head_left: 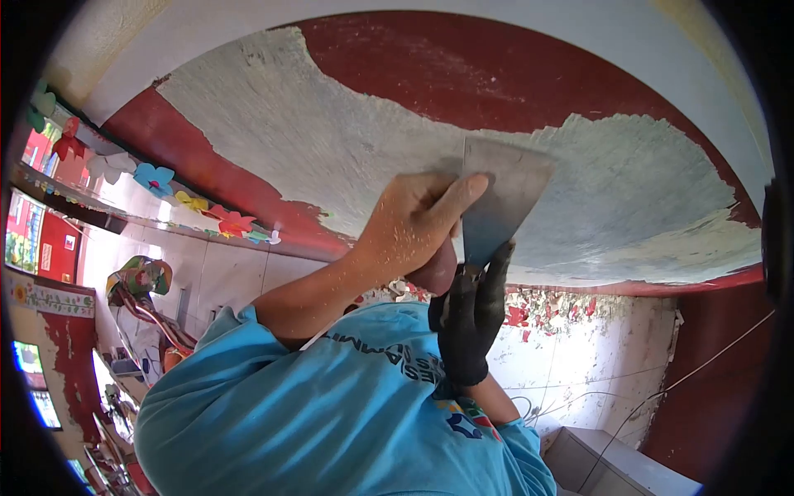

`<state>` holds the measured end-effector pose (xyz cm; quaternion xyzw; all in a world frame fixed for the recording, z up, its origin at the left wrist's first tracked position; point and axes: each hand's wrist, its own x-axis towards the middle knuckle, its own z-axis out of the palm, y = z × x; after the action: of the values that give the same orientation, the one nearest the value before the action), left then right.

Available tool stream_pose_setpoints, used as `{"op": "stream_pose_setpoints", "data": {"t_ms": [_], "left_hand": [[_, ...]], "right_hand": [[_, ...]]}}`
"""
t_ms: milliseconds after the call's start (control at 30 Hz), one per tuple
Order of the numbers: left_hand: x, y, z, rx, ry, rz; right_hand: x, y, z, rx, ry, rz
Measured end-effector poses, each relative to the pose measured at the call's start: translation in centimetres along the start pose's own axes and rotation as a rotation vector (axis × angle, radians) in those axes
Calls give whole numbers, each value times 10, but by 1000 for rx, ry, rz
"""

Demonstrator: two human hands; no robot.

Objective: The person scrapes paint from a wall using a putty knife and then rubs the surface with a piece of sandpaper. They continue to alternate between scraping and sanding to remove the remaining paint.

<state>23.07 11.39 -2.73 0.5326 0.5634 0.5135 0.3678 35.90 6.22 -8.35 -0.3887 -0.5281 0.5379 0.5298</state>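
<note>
A wide-bladed paint scraper (506,194) stands in front of a wall where red paint has been stripped to a grey, scratched patch (372,157). My left hand (413,215), bare and sprinkled with pale flecks, grips the blade's left edge with its thumb on the face. In a black glove, my right hand (470,318) is closed round the scraper's lower end, some fingers stretched along the blade. The handle is mostly hidden by the glove. A smooth reddish-brown shape (436,271) shows below my left hand; I cannot make out what it is.
Red paint (496,66) borders the stripped patch. Red and pale chips (538,310) litter the white tiled floor (562,355). A paper-flower garland (190,201) hangs at left. A cable (695,368) crosses above a grey box-like piece (612,463) at lower right.
</note>
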Motion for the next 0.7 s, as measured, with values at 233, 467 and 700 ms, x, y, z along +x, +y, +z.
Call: {"op": "stream_pose_setpoints", "data": {"t_ms": [233,467,700], "left_hand": [[8,5,2,-18,19,110],[4,14,1,-31,20,-23],[-1,3,-6,69,-37,20]], "right_hand": [[4,-9,-3,-48,-24,17],[11,-10,-6,-83,-37,7],[2,9,-8,-1,-20,-8]]}}
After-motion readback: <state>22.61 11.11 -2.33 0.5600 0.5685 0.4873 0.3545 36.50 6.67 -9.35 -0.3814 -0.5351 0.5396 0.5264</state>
